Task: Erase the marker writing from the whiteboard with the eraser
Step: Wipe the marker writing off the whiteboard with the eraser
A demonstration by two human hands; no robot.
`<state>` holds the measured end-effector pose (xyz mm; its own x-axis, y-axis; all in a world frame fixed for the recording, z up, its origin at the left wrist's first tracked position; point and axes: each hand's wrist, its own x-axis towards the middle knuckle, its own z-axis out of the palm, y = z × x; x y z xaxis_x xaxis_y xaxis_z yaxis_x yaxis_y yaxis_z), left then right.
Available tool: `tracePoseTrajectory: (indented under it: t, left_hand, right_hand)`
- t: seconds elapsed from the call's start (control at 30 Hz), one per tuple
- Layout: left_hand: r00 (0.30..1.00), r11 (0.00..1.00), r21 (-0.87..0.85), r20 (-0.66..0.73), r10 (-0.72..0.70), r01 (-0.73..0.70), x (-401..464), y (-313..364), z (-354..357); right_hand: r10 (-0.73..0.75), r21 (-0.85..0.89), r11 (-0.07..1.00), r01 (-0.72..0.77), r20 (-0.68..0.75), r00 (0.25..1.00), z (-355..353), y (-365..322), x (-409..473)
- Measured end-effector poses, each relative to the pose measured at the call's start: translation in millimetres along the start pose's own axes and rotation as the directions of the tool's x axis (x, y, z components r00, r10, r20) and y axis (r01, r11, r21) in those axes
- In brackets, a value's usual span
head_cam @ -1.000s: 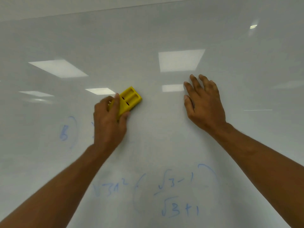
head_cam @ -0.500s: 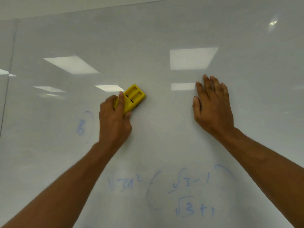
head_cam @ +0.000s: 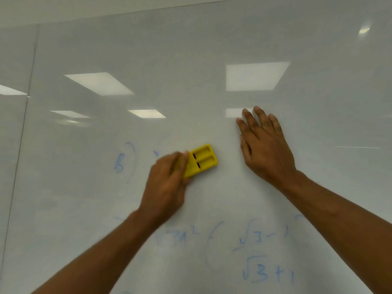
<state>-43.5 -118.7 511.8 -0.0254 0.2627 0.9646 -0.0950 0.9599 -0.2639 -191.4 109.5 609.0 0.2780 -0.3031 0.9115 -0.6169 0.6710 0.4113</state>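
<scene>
The left hand [head_cam: 167, 183] is closed around the near end of the yellow eraser [head_cam: 202, 161], thumb laid along its top edge and the other fingers curled under the far side, so the grip is firmly on the eraser. The hand is smeared with motion blur, while the eraser's free end is sharper — two shallow recessed channels run along its back, each with a dark slot. It is pressed flat on the whiteboard [head_cam: 191, 49] and angled up toward the right.

The right hand [head_cam: 265, 145] holds nothing — it lies palm-down on the board with the fingers spread and pointing up-left, just beside the eraser's free end but not touching it. Both forearms are bare and reach in from the bottom corners of the view.

Faint blue marker writing [head_cam: 256, 257] remains below the hands: a fraction with a root of three minus one over a root of three plus one, a curved bracket on its left, and a paler smudged term with a squared sign partly behind the left forearm. To the left of the eraser sits a small blue figure with a curved stroke [head_cam: 124, 162] beside it. Reflections of ceiling light panels [head_cam: 254, 76] shine across the upper board.
</scene>
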Motion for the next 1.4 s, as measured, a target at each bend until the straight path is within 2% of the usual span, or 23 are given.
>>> tracePoseTrajectory:
  t: [0.13,0.23,0.33,0.43,0.5,0.57,0.63,0.7,0.8,0.87,0.97,1.1,1.17,1.2,1.27,1.33,1.4]
  left_hand:
    - [0.95,0.954,0.024,-0.101,-0.295,0.299,39.4,-49.9,-13.5]
    - [0.916,0.92,0.019,-0.1,-0.388,0.392,43.1,-65.0,-21.3]
    - [0.956,0.959,0.041,-0.096,-0.276,0.281,13.1,-52.4,-18.7]
    - [0.998,0.998,0.03,-0.016,-0.062,0.063,-33.3,-25.5,-17.0]
    - [0.997,0.998,0.006,0.042,0.064,-0.064,-53.4,-14.5,-19.9]
    - [0.992,0.994,0.001,0.06,0.111,-0.111,-54.3,-21.0,-22.9]
    - [0.998,0.997,0.032,0.021,0.063,-0.064,-41.5,-40.3,-22.7]
    - [0.996,0.995,0.063,-0.048,-0.075,0.078,-22.9,-67.9,-24.6]
    - [0.944,0.945,0.066,-0.105,-0.313,0.321,4.2,-109.5,-39.0]
    - [0.904,0.904,0.056,-0.098,-0.417,0.424,9.2,-126.5,-45.5]
    - [0.932,0.935,0.047,-0.11,-0.345,0.351,-11.0,-121.3,-45.7]
    - [0.999,0.999,-0.006,-0.007,-0.041,0.04,-74.1,-89.0,-45.5]
    - [0.993,0.996,-0.017,0.067,0.092,-0.091,-92.4,-82.5,-48.5]
    - [0.99,0.993,-0.017,0.08,0.116,-0.115,-92.8,-84.5,-49.8]
    - [0.996,0.997,0.012,0.051,0.073,-0.073,-81.0,-98.6,-49.0]
    - [0.996,0.996,0.034,-0.036,-0.082,0.083,-61.1,-120.6,-48.4]
    - [0.964,0.966,0.032,-0.09,-0.251,0.255,-39.4,-143.9,-53.6]
  right_hand:
    - [0.013,0.015,1.0,-0.013,0.031,0.999,-2.3,-0.9,-1.2]
    - [0.016,0.014,1.0,-0.017,0.045,0.999,-2.7,-1.3,-1.1]
    - [0.023,0.012,1.0,-0.023,0.042,0.999,-2.5,-2.5,-0.9]
    - [0.048,0.005,0.999,-0.048,0.047,0.998,-0.6,-7.8,1.0]
    - [0.065,0.0,0.998,-0.065,0.047,0.997,0.7,-10.8,1.9]
    - [0.075,0.006,0.997,-0.075,0.044,0.996,1.9,-12.4,1.8]
    - [0.075,0.015,0.997,-0.076,0.043,0.996,2.1,-11.5,0.8]
    - [0.07,0.018,0.997,-0.071,0.035,0.997,1.8,-10.8,0.1]
    - [0.067,0.016,0.998,-0.067,0.026,0.997,1.9,-11.1,-0.2]
    - [0.068,0.016,0.998,-0.069,0.023,0.997,2.3,-11.0,0.2]
    - [0.072,0.015,0.997,-0.073,0.026,0.997,2.5,-11.3,0.2]
    - [0.074,0.02,0.997,-0.075,0.029,0.997,1.9,-12.4,1.0]
    - [0.072,0.02,0.997,-0.072,0.022,0.997,1.8,-13.0,1.1]
    - [0.073,0.017,0.997,-0.073,0.021,0.997,1.9,-13.3,0.9]
    - [0.074,0.014,0.997,-0.074,0.021,0.997,1.9,-13.1,0.8]
    - [0.076,0.017,0.997,-0.077,0.023,0.997,2.1,-13.3,0.8]
    - [0.08,0.018,0.997,-0.08,0.026,0.996,1.8,-13.2,0.7]
